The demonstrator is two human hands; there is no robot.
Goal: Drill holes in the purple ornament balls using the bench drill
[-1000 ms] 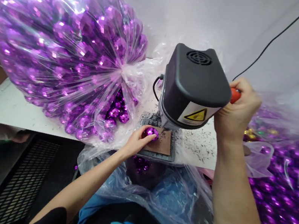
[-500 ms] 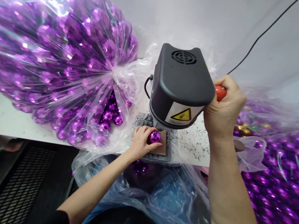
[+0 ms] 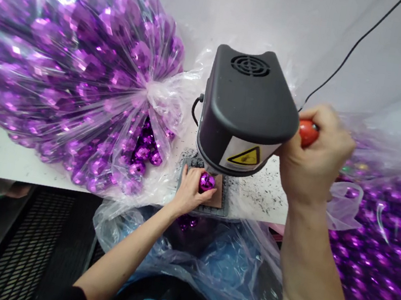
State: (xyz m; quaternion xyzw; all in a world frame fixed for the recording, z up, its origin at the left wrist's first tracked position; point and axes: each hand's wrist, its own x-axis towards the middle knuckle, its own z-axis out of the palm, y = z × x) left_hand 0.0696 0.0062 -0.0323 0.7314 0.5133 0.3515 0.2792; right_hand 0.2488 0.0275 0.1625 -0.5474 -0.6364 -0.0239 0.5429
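Note:
Between the fingers and thumb of my left hand [image 3: 193,188] is a shiny purple faceted ball ornament [image 3: 207,182]. It sits under the head of a dark grey bench press machine [image 3: 250,102], above a brown pad [image 3: 217,197] on the machine's grey base [image 3: 224,209]. My right hand [image 3: 317,154] is wrapped round the red knob [image 3: 308,132] of the machine's lever on the right side. A yellow warning label [image 3: 245,154] faces me. The machine's head hides whatever touches the ball from above.
A large clear bag of purple balls [image 3: 64,66] lies left, with loose balls [image 3: 142,153] at its mouth. Another full bag [image 3: 388,243] stands right. An open plastic bag [image 3: 228,262] hangs below the table's edge [image 3: 45,181]. Dark scraps [image 3: 266,192] litter the white table.
My right hand and the red knob have moved to the right and slightly down, and the machine's head looks closer. My left hand keeps the ball in nearly the same spot.

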